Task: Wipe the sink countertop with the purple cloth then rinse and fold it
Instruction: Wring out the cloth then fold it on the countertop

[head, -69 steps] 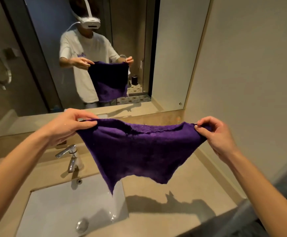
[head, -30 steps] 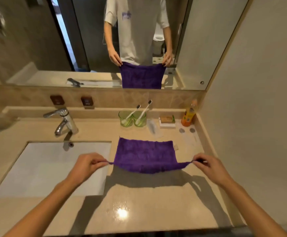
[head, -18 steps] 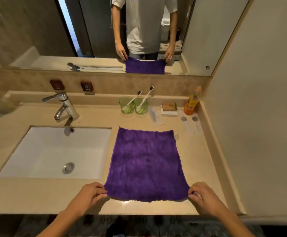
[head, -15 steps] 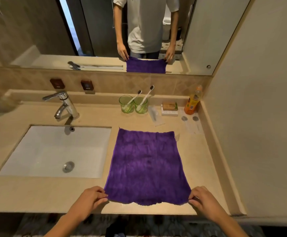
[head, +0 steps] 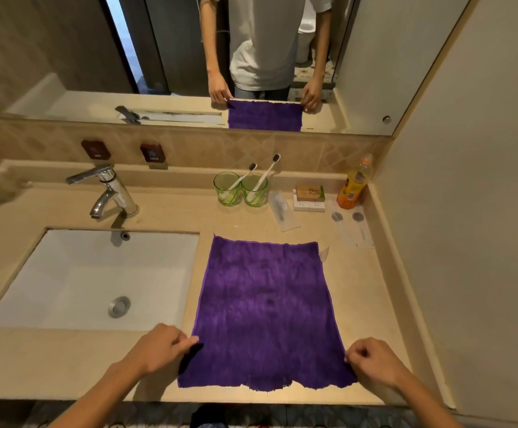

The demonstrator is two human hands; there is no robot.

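Purple cloth (head: 265, 307) spread flat on the beige worktop (head: 362, 291), just right of the white sink (head: 75, 282), near edge ragged and close to the worktop's front lip. Left hand (head: 159, 350) at the cloth's near left edge, fingers curled, thumb and fingertips pinching the fabric there. Right hand (head: 372, 362) at the near right edge, fingers curled over the cloth's border, apparently gripping it, though the contact itself hidden under the knuckles. Both forearms reaching in from the bottom of the view.

Behind the sink, a chrome faucet (head: 106, 193) with its spout pointing down toward the basin. Along the back of the worktop: two green glass cups (head: 240, 189), touching side by side, each with a toothbrush leaning in it; a wrapped flat packet (head: 282, 211) just right of them; small boxes (head: 309, 197) stacked; an orange bottle (head: 353, 183) in the right corner by the wall. Above, a mirror (head: 66, 72) reflecting the cloth and both hands.
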